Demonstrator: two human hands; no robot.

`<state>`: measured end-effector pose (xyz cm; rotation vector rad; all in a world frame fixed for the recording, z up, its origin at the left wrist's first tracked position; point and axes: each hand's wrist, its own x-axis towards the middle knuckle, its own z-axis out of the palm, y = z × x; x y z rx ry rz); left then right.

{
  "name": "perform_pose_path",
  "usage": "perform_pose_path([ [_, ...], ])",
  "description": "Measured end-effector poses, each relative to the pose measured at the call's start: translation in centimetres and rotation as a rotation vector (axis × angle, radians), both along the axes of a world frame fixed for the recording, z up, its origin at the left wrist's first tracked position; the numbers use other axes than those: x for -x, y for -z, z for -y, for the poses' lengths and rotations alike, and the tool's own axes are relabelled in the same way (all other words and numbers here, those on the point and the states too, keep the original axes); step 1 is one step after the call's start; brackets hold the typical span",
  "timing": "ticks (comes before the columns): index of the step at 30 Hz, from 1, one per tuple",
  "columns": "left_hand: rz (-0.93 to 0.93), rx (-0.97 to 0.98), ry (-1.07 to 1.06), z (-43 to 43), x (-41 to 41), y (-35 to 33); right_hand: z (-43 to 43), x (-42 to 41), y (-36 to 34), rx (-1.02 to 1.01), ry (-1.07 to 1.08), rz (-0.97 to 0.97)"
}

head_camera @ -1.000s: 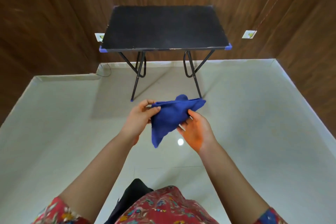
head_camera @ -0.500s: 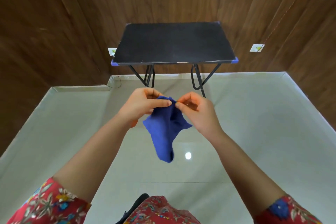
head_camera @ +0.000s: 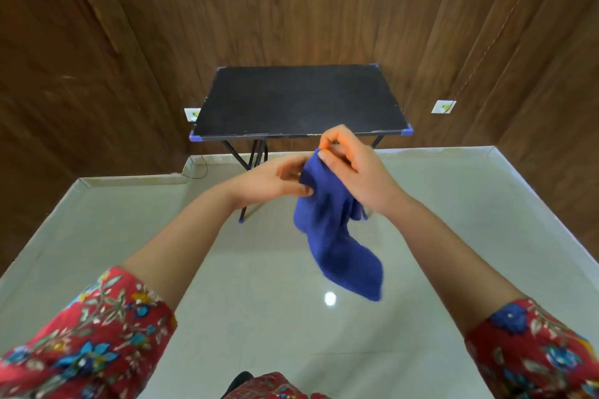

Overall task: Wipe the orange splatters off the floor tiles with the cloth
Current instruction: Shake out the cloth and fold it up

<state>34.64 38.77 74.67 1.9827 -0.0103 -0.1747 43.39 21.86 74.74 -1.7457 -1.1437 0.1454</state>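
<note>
Cloth (head_camera: 334, 236), deep blue and plush, hangs crumpled in mid-air in front of the black table's (head_camera: 301, 100) near edge, its lower end trailing above pale glossy floor tiles (head_camera: 259, 301). Right hand (head_camera: 356, 172) pinches the top corner between thumb and fingertips. Left hand (head_camera: 275, 183) pinches the side edge just below.

You have no word, number, brand or sign here that can be read. The right wall plate (head_camera: 443, 106) and the left wall plate (head_camera: 192, 113) each carry a small yellow mark, but it is too small to tell what it is. The cloth (head_camera: 337, 236) and the table (head_camera: 301, 100) are plain, and the sleeves (head_camera: 87, 343) show only a flower pattern.
</note>
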Motion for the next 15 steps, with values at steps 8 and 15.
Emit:
perform_pose_path([
  [8, -0.081, -0.314, -0.076, -4.0, -0.9, 1.5, 3.7, -4.1, -1.5, 0.218, 0.139, 0.219],
  [15, -0.003, -0.205, -0.141, -5.7, 0.7, 0.6, 7.9, -6.4, 0.5, 1.12, 0.229, 0.387],
])
